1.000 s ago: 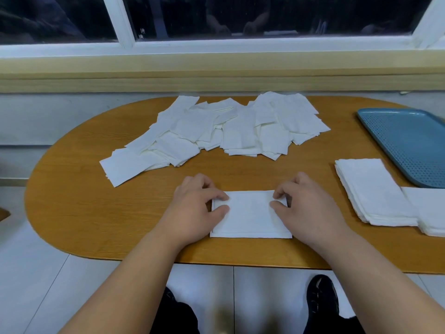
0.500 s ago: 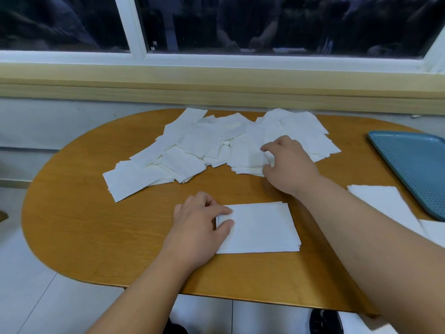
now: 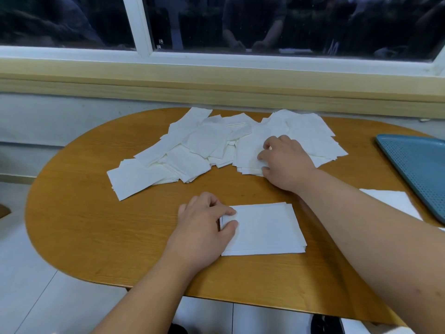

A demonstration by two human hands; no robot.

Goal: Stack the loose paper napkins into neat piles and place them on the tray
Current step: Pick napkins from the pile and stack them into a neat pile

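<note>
left hand [image 3: 204, 225], fingers pinching left edge of stack [image 3: 262, 229], right hand [image 3: 286, 162], fingers curled on near edge of loose napkins [image 3: 197, 143], bare surface [image 3: 96, 225] left, tray [image 3: 414, 169] far right

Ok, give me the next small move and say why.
Probably draw the right hand back with a napkin from the heap onto the stack: it grips the heap's near edge, and the left hand holds the stack's edge.

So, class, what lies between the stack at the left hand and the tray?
Head view: the right forearm, stretched to the loose napkins, crosses right beside the stack; beyond it another napkin pile lies beside the tray.
</note>
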